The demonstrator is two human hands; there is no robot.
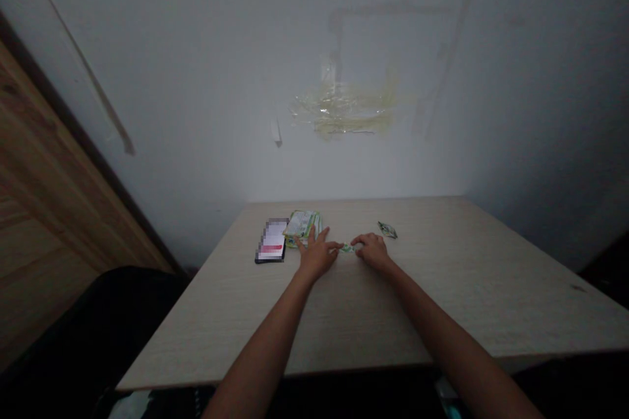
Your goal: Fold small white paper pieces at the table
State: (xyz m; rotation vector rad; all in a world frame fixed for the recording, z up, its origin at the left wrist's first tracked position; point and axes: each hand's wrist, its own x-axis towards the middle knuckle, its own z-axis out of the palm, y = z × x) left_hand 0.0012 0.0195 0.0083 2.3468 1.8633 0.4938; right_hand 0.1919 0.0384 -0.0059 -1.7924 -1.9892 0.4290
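Observation:
A small flat green-and-white piece (347, 249), too small to make out as paper or wrapper, lies on the table between my hands. My left hand (317, 255) has its fingers spread. Its thumb side touches the left end of the piece, and its other fingertips reach the front of a stack of green-and-white packets (302, 225). My right hand (373, 251) is bent over the table, with index finger and thumb drawn together at the piece's right end. Beyond it lies a small dark green folded packet (388, 230), apart from my fingers.
A phone (272, 241) with a lit, blurred screen lies left of the stack, close against it. The pale wooden table (422, 314) meets a white wall (221, 78) bearing peeling clear tape (344, 109). Something black (93, 334) stands off the table's left side.

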